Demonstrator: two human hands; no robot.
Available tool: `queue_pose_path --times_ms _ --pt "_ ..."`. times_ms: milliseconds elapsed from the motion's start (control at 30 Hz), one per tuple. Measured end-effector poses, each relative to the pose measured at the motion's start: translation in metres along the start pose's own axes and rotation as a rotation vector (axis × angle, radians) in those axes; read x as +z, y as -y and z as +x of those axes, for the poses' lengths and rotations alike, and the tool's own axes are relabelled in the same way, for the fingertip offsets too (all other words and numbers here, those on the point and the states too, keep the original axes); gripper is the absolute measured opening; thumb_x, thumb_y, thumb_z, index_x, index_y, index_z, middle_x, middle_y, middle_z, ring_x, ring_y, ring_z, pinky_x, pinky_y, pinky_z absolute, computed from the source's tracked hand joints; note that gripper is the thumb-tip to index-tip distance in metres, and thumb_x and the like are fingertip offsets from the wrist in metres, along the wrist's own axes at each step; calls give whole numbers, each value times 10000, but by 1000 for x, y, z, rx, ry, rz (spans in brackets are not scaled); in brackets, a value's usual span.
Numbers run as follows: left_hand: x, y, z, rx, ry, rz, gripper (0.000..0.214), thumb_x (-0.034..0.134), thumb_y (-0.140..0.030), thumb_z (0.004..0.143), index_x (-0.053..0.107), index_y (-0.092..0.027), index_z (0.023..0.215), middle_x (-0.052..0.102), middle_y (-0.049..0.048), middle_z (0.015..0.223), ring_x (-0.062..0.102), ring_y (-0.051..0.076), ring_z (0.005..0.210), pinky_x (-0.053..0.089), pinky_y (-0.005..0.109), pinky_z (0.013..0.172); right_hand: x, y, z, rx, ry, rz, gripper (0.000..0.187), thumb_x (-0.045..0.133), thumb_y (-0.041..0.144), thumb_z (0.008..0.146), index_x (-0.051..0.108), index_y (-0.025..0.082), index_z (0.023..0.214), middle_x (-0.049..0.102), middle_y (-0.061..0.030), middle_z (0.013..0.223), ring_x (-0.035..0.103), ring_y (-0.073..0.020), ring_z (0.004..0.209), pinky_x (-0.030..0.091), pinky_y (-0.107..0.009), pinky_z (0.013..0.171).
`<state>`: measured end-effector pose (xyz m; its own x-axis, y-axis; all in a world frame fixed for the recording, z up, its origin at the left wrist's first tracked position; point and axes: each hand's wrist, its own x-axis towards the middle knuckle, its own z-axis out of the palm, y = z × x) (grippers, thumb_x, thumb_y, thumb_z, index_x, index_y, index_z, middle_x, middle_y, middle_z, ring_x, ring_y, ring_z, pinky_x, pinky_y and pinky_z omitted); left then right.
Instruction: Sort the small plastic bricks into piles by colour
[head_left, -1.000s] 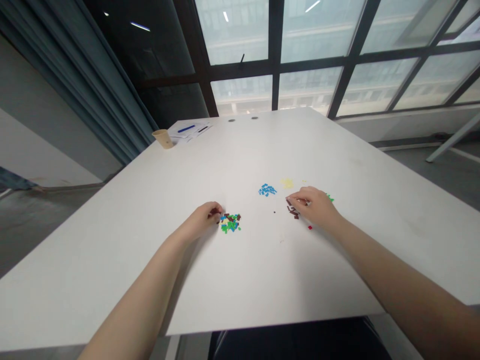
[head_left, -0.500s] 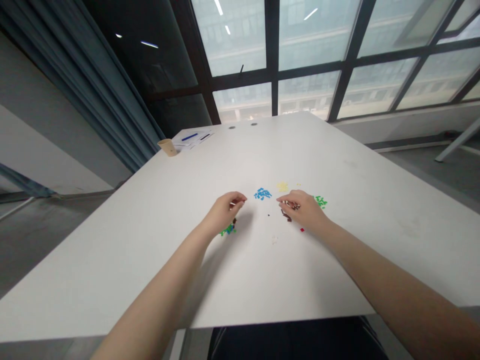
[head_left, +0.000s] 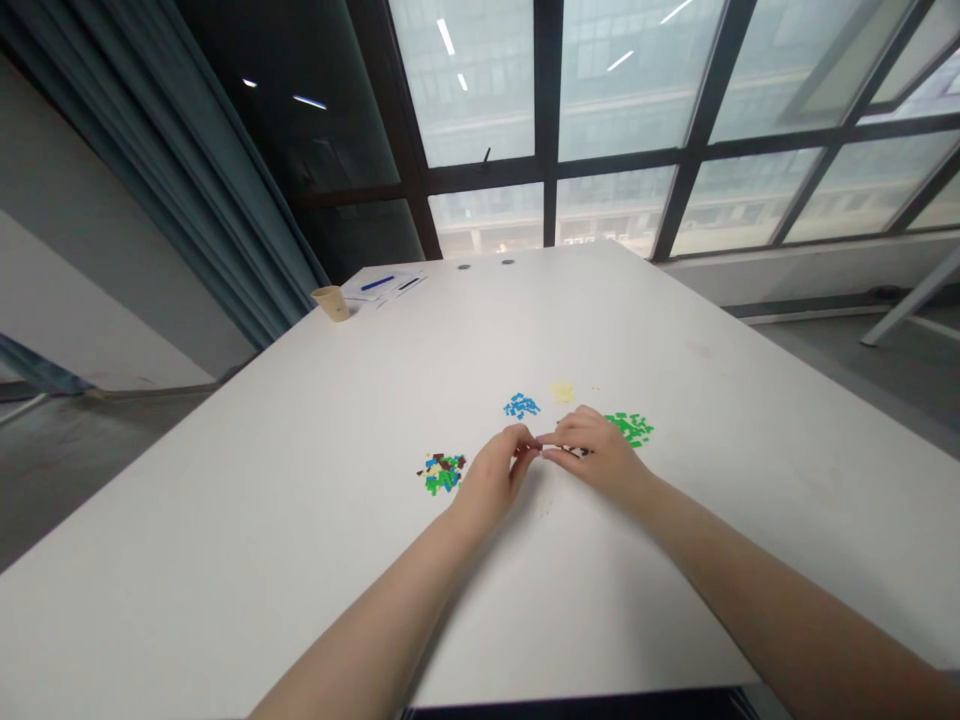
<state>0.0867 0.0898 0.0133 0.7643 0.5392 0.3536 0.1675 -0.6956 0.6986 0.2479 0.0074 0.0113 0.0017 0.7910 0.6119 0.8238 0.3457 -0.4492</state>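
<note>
**Left hand (head_left: pixel 491 478) and right hand (head_left: pixel 592 452) are meeting fingertip to fingertip on the white desk (head_left: pixel 225 520)**

Taking 12 o'clock as the far end of the desk and the meeting fingertips as the centre, the scene is reading left to right. A paper cup (head_left: pixel 331 303) is standing near the far left corner at about 11 o'clock, just beside loose papers (head_left: pixel 394 291) carrying a blue pen (head_left: pixel 377 284).

A mixed pile (head_left: pixel 442 474) of small green, blue, yellow and dark brown pieces is sitting at 8 o'clock, just beside the left hand but not touching it. That hand is curling its fingers into a pinch, though anything held is hidden. A blue pile (head_left: pixel 521 406) is lying at 12 o'clock, with a pale yellow patch (head_left: pixel 562 392) at 1 o'clock.

The right hand is also pinching, its fingertips closing just above dark brown pieces (head_left: pixel 577 452), and it is too unclear to tell whether it is gripping any. A green pile (head_left: pixel 631 429) is sitting at 2 o'clock, touching its knuckles.

So far, 3 groups are showing a single colour, while 1 pile is remaining mixed. White desk top is extending well past the piles toward 3 and 9 o'clock, and the near edge is lying well below the hands.
</note>
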Motion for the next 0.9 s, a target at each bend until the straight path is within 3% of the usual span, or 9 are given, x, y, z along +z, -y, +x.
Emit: queue_pose_path --times_ms 300,467,567,667,767,833,900 --pt "-3 4 -1 33 22 28 71 407 -242 864 453 -203 901 576 27 843 551 142 770 433 274 721 3 4 0 -24 -49 10 98 610 270 772 692 219 784 655 -11 672 542 -143 693 413 -322 690" --pt "-28 19 7 30 -10 296 183 428 -167 831 488 -193 1003 590 89 995 546 193 898 414 330 808 -14 14 3 -90 -196 21 46 655 237 733 692 218 755 654 -7 643 537 -135 654 408 -323 677" --pt "-55 36 11 -134 54 608 215 463 -133 773 563 -201 950 605 102 991 524 270 958 401 390 793 -23 21 4 -119 -255 36 35 667 218 721 689 228 745 652 0 632 535 -130 635 406 -315 665" --pt "-80 55 10 -415 147 772 208 477 -181 754 594 -202 925 611 94 997 547 264 916 415 342 726 -26 23 5 -138 -263 33 35 662 219 726 690 232 743 648 4 622 536 -124 621 398 -306 659" --pt "-92 70 7 -610 334 716 234 473 -156 720 619 -184 901 644 73 931 590 196 813 413 253 669 -28 14 6 -105 -242 -24 53 652 244 735 699 225 721 612 -1 596 517 -123 607 382 -297 652" --pt "-94 76 6 -625 430 620 277 469 -119 688 621 -176 912 657 61 905 597 172 782 409 222 637 -32 1 4 1 -189 -111 79 647 265 737 710 225 711 553 -5 569 490 -126 598 364 -280 617" --pt "-93 79 6 -602 484 536 311 480 -97 654 613 -172 925 658 52 895 595 164 769 407 212 617 -37 -16 2 169 -58 -208 93 643 284 734 718 233 715 500 -3 563 470 -129 592 337 -261 570"
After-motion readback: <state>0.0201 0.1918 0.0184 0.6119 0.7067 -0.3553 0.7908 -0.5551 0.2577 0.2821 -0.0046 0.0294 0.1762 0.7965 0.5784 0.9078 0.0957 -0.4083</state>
